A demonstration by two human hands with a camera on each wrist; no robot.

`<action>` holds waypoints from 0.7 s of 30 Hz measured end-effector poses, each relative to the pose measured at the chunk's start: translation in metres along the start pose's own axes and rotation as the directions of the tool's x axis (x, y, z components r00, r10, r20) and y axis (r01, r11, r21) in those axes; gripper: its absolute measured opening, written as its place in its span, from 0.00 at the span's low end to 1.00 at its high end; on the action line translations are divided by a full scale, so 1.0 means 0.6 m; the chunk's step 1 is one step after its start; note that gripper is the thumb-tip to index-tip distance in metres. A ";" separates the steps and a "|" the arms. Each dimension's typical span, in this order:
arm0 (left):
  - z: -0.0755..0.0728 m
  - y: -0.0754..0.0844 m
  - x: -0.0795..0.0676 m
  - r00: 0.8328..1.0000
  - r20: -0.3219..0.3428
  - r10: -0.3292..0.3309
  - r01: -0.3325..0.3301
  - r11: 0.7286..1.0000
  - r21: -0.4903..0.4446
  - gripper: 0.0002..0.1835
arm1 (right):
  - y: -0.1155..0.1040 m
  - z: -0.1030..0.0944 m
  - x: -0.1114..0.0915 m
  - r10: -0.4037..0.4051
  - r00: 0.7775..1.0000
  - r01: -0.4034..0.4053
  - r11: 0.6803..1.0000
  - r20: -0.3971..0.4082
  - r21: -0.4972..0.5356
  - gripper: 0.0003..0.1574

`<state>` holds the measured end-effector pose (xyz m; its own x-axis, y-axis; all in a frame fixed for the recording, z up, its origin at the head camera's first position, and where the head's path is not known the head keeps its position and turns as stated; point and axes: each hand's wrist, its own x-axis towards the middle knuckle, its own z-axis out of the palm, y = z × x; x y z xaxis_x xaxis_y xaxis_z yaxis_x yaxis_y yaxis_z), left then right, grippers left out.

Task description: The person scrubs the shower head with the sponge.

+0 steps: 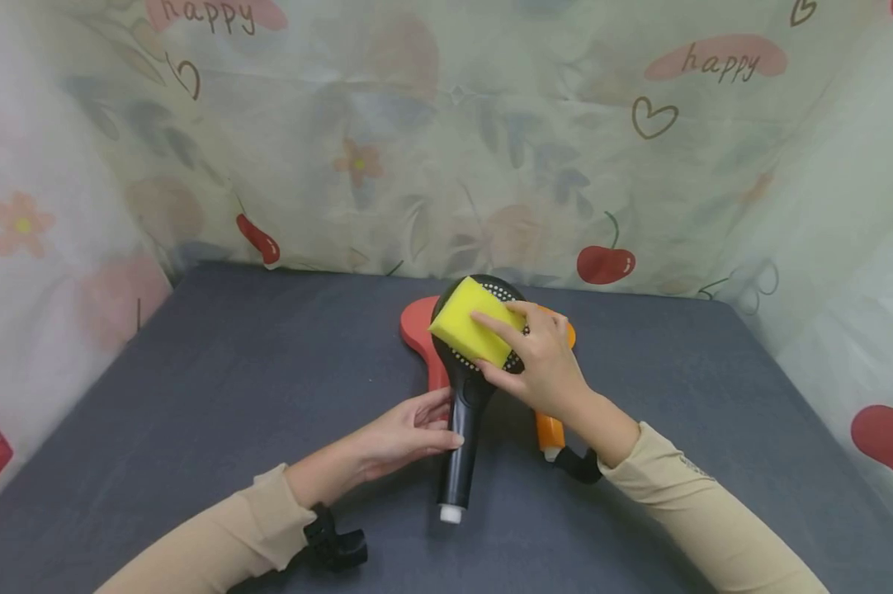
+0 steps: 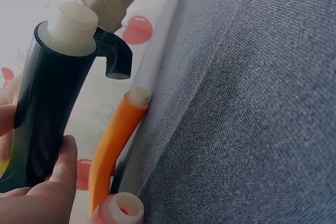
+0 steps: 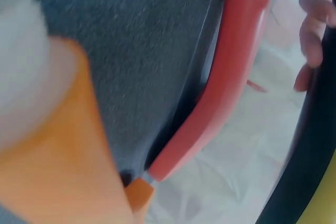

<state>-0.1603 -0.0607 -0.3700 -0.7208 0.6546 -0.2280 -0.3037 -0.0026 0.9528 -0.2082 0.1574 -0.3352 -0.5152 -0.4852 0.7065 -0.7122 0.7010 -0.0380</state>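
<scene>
A black shower head with a white threaded end is held up off the table by my left hand, whose fingers and thumb grip its handle. In my right hand a yellow sponge is pinched between thumb and fingers, lying over the dotted spray face of the black shower head and covering much of it. The left wrist view shows the black handle close up, with my left thumb and fingers around it. Only a sliver of the sponge appears in the right wrist view.
Behind the black shower head, a red shower head lies on the dark table, to the left. An orange shower head lies to the right, partly hidden by my right hand. A patterned curtain encloses the table's back and sides.
</scene>
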 end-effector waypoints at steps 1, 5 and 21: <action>0.000 0.000 0.001 1.000 0.001 0.000 0.000 1.000 -0.002 0.46 | 0.004 -0.001 0.000 0.008 1.000 -0.008 1.000 0.002 -0.005 0.35; 0.001 -0.001 0.002 1.000 0.012 0.005 -0.005 1.000 0.002 0.45 | 0.018 -0.004 0.002 0.060 0.998 -0.060 0.998 0.016 -0.014 0.35; -0.003 -0.005 0.006 0.999 0.045 -0.002 0.002 1.000 -0.011 0.44 | 0.013 -0.002 0.001 0.079 0.997 -0.079 0.997 0.026 0.007 0.34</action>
<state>-0.1630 -0.0600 -0.3738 -0.6915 0.6879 -0.2206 -0.3124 -0.0095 0.9499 -0.2136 0.1629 -0.3342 -0.5824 -0.4418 0.6824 -0.6723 0.7336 -0.0988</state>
